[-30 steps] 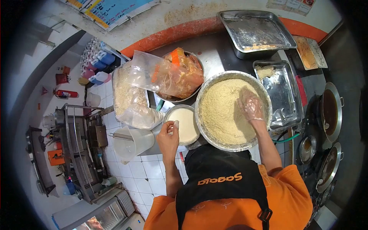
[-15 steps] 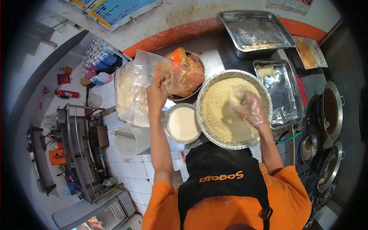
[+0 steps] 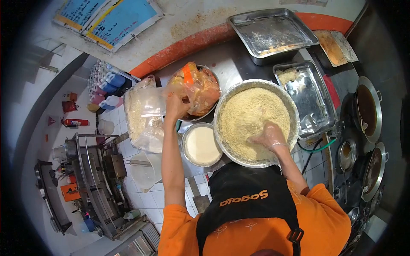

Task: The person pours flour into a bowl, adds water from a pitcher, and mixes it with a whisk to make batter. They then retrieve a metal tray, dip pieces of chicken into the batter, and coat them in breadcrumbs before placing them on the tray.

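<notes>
Steel counter [image 3: 232, 64] runs along a stained wall in a narrow kitchen, observed from just behind a person in an orange shirt and black apron [image 3: 243, 200].

Nearest the body, the right hand [image 3: 267, 137], in a thin clear glove, lies palm down in the crumb bowl [image 3: 255, 81]. Its fingers are bent into the crumbs. Whether they enclose a piece cannot be told.

Just left of that bowl stands a smaller batter bowl [image 3: 184, 147], untouched.

Further out, the bare left hand [image 3: 176, 107] reaches to the plastic bag [image 3: 198, 85] of orange marinated pieces, which sits in a dark bowl. The fingers are pinched narrow at the bag's mouth, gripping the film. A larger sack of crumbs [image 3: 143, 115] lies beside it, touching the forearm.

Judgement: the step in hand is coating in crumbs on the right, with the left drawing on the marinated stock. The next move calls for a firm hold on slack, wet plastic, and for keeping the bare hand out of the dry crumbs.

Beyond, one tray [image 3: 318, 91] holds a small heap of crumbed material. A second tray [image 3: 241, 19] stands at the wall. Dark pots [image 3: 367, 106] sit to the far right.
</notes>
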